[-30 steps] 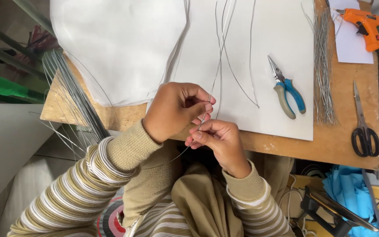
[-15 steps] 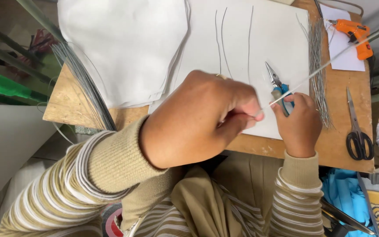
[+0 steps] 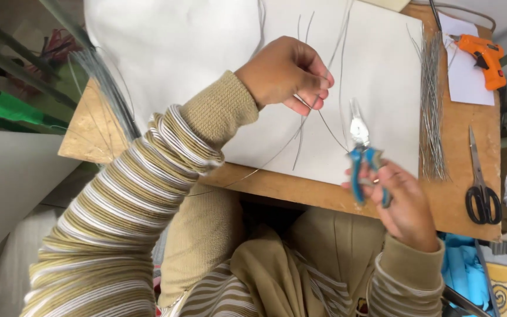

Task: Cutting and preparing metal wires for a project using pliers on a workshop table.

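Head view: a wire bundle (image 3: 431, 105) lies along the white sheet (image 3: 377, 76) on the wooden surface (image 3: 453, 152), with black scissors (image 3: 481, 188) just beside it and an orange glue gun (image 3: 485, 56) at the far corner. The left hand (image 3: 286, 73) has its grip pinched together on thin grey wires (image 3: 309, 114) that bend down over the sheet. The right hand (image 3: 400, 202) is clamped around blue-handled pliers (image 3: 362, 155), nose pointing at the wires.

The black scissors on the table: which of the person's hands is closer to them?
Right. The right hand, holding blue pliers, is just left of the black scissors; the left hand pinches wire further away.
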